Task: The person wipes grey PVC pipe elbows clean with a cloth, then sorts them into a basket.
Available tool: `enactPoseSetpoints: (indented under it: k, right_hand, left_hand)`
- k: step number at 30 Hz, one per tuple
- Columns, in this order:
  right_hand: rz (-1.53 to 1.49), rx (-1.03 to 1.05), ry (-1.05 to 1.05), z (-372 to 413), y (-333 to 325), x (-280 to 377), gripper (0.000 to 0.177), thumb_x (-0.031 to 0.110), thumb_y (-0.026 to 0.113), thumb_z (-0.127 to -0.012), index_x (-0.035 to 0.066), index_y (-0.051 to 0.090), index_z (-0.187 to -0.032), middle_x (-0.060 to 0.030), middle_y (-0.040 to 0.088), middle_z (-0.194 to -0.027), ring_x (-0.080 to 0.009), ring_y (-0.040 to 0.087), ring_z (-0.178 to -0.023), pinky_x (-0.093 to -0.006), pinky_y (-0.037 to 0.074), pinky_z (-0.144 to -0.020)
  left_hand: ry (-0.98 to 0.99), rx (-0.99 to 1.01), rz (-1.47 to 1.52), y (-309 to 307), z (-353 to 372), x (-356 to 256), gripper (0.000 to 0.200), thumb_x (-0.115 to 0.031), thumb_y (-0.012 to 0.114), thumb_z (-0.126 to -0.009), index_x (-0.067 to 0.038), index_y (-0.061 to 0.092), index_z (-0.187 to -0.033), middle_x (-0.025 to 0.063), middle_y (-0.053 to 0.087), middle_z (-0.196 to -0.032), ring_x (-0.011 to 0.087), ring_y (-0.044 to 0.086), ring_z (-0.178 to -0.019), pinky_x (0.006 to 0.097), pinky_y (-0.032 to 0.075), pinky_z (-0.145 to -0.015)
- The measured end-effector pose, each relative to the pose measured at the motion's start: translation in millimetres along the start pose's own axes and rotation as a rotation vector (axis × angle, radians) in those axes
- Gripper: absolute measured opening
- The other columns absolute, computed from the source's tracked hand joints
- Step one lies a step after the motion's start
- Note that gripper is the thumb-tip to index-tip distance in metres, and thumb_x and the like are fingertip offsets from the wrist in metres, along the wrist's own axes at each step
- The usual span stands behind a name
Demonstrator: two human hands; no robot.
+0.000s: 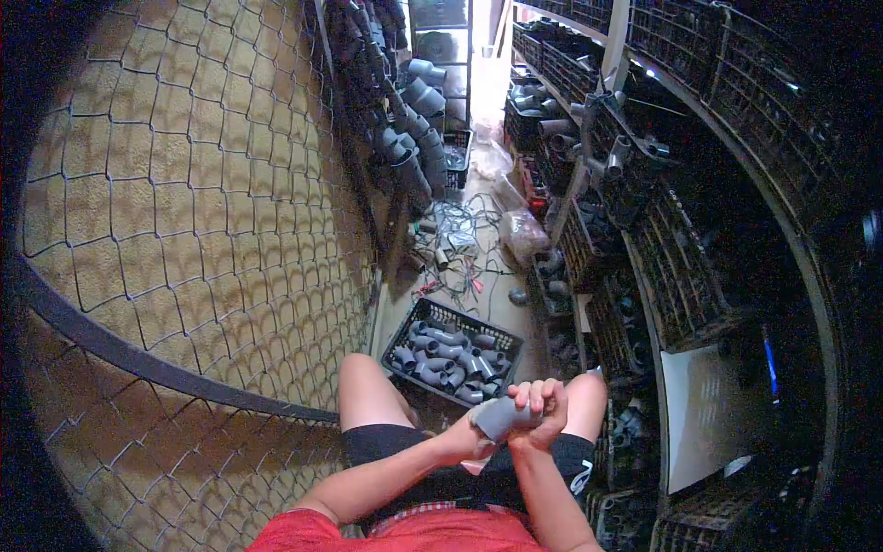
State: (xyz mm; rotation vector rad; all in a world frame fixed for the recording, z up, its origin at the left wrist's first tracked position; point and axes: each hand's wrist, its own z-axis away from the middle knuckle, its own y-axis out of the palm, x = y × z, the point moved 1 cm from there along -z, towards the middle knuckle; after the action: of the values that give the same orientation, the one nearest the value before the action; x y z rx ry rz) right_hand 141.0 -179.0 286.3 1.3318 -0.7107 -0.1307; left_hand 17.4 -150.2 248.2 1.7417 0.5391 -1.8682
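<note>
Over my lap, both hands hold a grey plastic pipe fitting. My right hand is wrapped round its right end, fingers curled over the top. On the lower left side, my left hand is closed against the fitting, with its fingers mostly hidden behind it. A pale scrap shows just below my left hand. Past my knees a black plastic crate stands on the floor, filled with several grey pipe elbows.
A wire mesh fence runs along my left. Shelves with dark crates line my right. Larger grey fittings are stacked at the back left. Beyond the crate, cables and plastic bags lie on the aisle floor.
</note>
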Motion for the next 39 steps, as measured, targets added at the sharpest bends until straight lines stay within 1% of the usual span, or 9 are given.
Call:
enactPoseSetpoints:
  k: [8,14,16,19,21,23,32,35,39]
  right_hand:
    - [0.841,-0.079,-0.023,-3,-14,4,0.036,0.022,0.052,-0.099,0.007,0.053,-0.067,-0.0108,0.064,-0.068,-0.0174,0.058,-0.065,-0.0337,0.050,-0.067]
    - [0.483,0.136,-0.216,-3,3,-1,0.051,0.021,0.049,-0.100,0.008,0.046,-0.051,-0.0090,0.059,-0.058,-0.0174,0.055,-0.058,-0.0315,0.046,-0.062]
    - [0.799,0.180,-0.198,-6,5,5,0.047,0.020,0.050,-0.100,0.006,0.051,-0.056,-0.0092,0.061,-0.063,-0.0185,0.056,-0.060,-0.0311,0.046,-0.064]
    - [1.347,0.447,-0.436,-27,-1,28,0.019,0.011,0.056,-0.094,-0.001,0.064,-0.083,-0.0123,0.067,-0.098,-0.0231,0.063,-0.090,-0.0328,0.050,-0.080]
    - [1.229,0.122,-0.366,-21,16,72,0.016,0.007,0.053,-0.093,0.000,0.063,-0.084,-0.0149,0.066,-0.109,-0.0262,0.061,-0.105,-0.0365,0.046,-0.094]
    - [1.595,0.158,-0.974,-46,-8,137,0.017,0.010,0.048,-0.095,0.000,0.061,-0.090,-0.0166,0.064,-0.112,-0.0278,0.059,-0.108,-0.0390,0.043,-0.099]
    - [1.865,-0.826,-1.495,-105,-227,438,0.046,0.029,0.061,-0.095,0.001,0.054,-0.130,-0.0210,0.054,-0.132,-0.0371,0.052,-0.119,-0.0437,0.037,-0.106]
    - [2.493,-1.356,-1.017,-113,-274,474,0.060,0.037,0.066,-0.089,0.002,0.050,-0.135,-0.0218,0.051,-0.137,-0.0399,0.048,-0.125,-0.0464,0.033,-0.110]
    - [2.341,-1.377,-0.446,-136,-347,491,0.073,0.046,0.067,-0.085,0.003,0.044,-0.140,-0.0220,0.048,-0.140,-0.0407,0.044,-0.129,-0.0502,0.033,-0.110]
  left_hand:
    - [0.144,0.033,-1.033,-34,4,-9,0.027,-0.032,0.077,-0.069,-0.008,0.070,-0.080,0.0175,0.068,-0.079,0.0368,0.067,-0.073,0.0430,0.055,-0.067]
    - [0.179,0.074,-0.100,3,8,76,0.045,-0.014,0.076,-0.072,-0.012,0.061,-0.115,0.0047,0.065,-0.103,0.0223,0.066,-0.085,0.0357,0.053,-0.075]
    - [-0.270,0.483,1.122,0,11,96,0.061,-0.008,0.077,-0.069,-0.010,0.054,-0.125,-0.0007,0.059,-0.116,0.0173,0.060,-0.095,0.0338,0.049,-0.085]
    - [-0.054,0.252,0.498,-23,-33,110,0.062,-0.008,0.076,-0.071,-0.009,0.053,-0.128,-0.0028,0.059,-0.119,0.0153,0.058,-0.100,0.0338,0.047,-0.089]
    - [-0.381,0.051,0.125,-52,-54,120,0.051,-0.009,0.063,-0.083,-0.009,0.051,-0.132,-0.0003,0.063,-0.111,0.0122,0.059,-0.097,0.0315,0.048,-0.083]
    - [-0.486,-0.106,0.125,-84,-68,182,0.021,-0.016,0.050,-0.088,-0.006,0.068,-0.089,0.0041,0.062,-0.069,0.0117,0.055,-0.052,0.0283,0.041,-0.042]
    - [-0.503,-0.454,0.017,-146,-110,245,0.017,-0.019,0.054,-0.092,-0.007,0.061,-0.083,0.0060,0.058,-0.064,0.0181,0.056,-0.047,0.0329,0.045,-0.039]
    - [-0.606,-0.813,0.503,-145,-116,246,0.011,-0.016,0.053,-0.094,-0.007,0.058,-0.092,0.0063,0.059,-0.070,0.0177,0.056,-0.048,0.0329,0.043,-0.038]
    - [-0.602,-0.677,0.239,-148,-116,224,0.010,-0.013,0.050,-0.095,-0.005,0.056,-0.092,0.0068,0.058,-0.076,0.0157,0.057,-0.054,0.0287,0.043,-0.039]
